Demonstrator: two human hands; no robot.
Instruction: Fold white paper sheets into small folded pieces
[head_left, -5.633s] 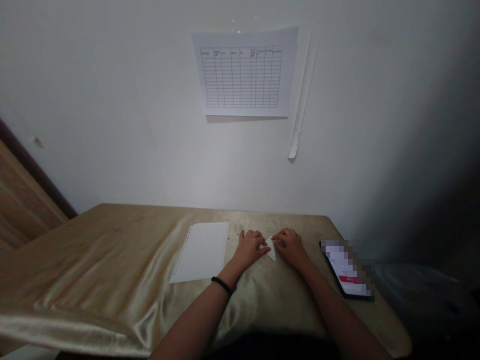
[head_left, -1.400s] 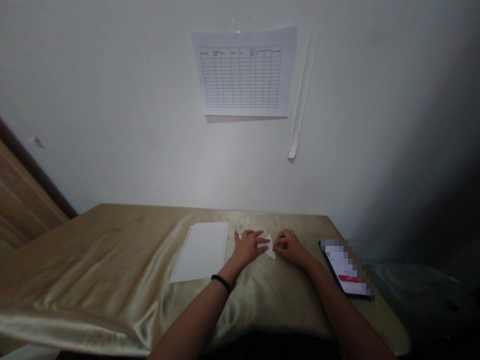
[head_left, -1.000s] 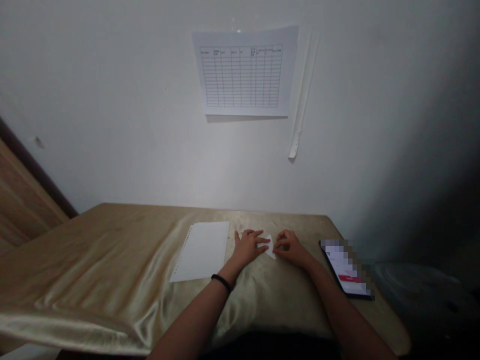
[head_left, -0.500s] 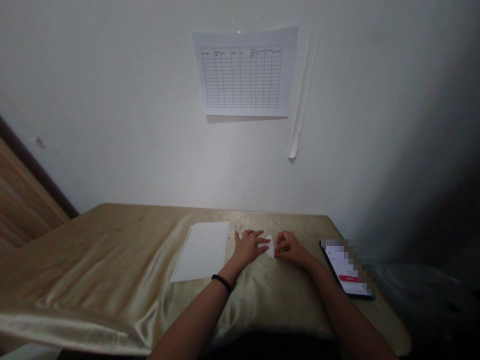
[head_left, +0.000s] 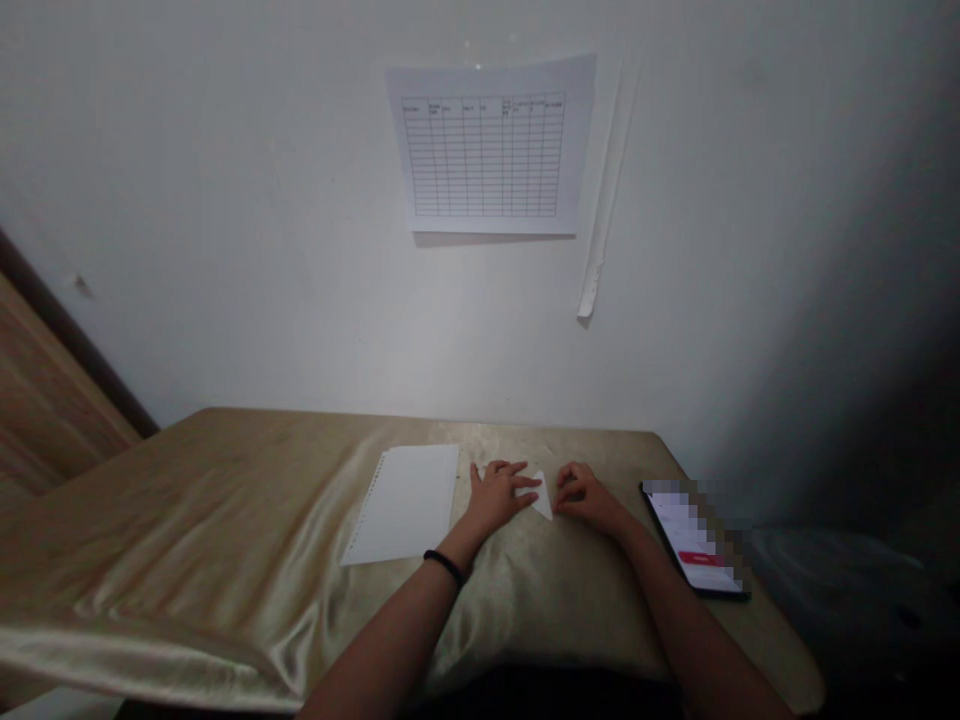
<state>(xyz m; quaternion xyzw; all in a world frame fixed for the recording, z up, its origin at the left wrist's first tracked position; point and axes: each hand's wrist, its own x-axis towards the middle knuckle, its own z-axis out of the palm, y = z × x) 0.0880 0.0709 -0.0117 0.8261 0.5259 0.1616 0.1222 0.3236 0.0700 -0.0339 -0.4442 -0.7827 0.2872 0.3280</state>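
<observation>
White paper folded into a small pointed piece [head_left: 543,496] lies on the cloth just below the middle of the frame, between the person's two hands. The left hand [head_left: 498,495] lies palm down with its fingers [head_left: 525,482] stretched flat and slightly spread, and their tips rest on the near edge of the folded piece and press it to the surface. It is an open, flat hold rather than a grasp. The right hand [head_left: 590,494] sits just beside the piece on its other side, knuckles raised and fingers curled in toward the thumb, the fingertips at the paper's edge. Whether they pinch it cannot be told at this size. Both forearms run up from the bottom edge of the frame and converge toward the piece, and the left wrist wears a black band [head_left: 444,568]. A larger white sheet [head_left: 405,503] with a perforated edge lies flat just beside the left hand, toward the left of the frame. A phone [head_left: 696,540] with a lit screen rests lower right, near the right forearm. All of this sits on a shiny gold satin cloth [head_left: 225,530] that wrinkles toward the lower left. On the pale wall above, a printed grid chart [head_left: 491,145] hangs at upper centre, with a thin white strip [head_left: 600,235] peeling beside it.
</observation>
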